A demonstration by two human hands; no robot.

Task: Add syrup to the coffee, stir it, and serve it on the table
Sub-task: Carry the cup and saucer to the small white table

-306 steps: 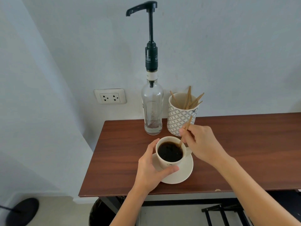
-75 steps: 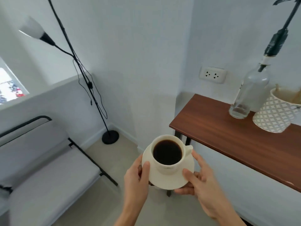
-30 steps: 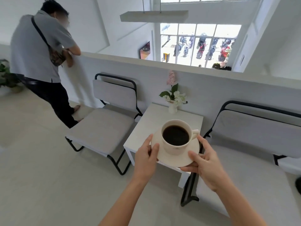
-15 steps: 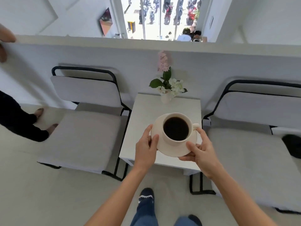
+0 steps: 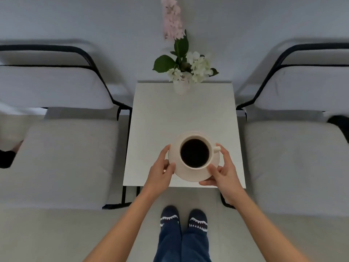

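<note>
A cream cup (image 5: 194, 168) full of black coffee stands on a cream saucer (image 5: 190, 176), its handle pointing right. Both hands hold the saucer by its rim over the near part of a small white table (image 5: 181, 114). My left hand (image 5: 160, 172) grips the saucer's left edge, thumb on top. My right hand (image 5: 223, 171) grips the right edge, fingers partly under it. Whether the saucer touches the tabletop cannot be told. The syrup bottle and stirrers are out of view.
A white vase of white and pink flowers (image 5: 186, 70) stands at the table's far edge. Grey cushioned chairs with black frames flank the table, one at left (image 5: 62, 152) and one at right (image 5: 294, 156). My feet (image 5: 183, 220) stand just before the table.
I have stepped up to the white table and the view has tilted down. The cup and saucer, still held in both hands, moved forward and lower over the tabletop.
</note>
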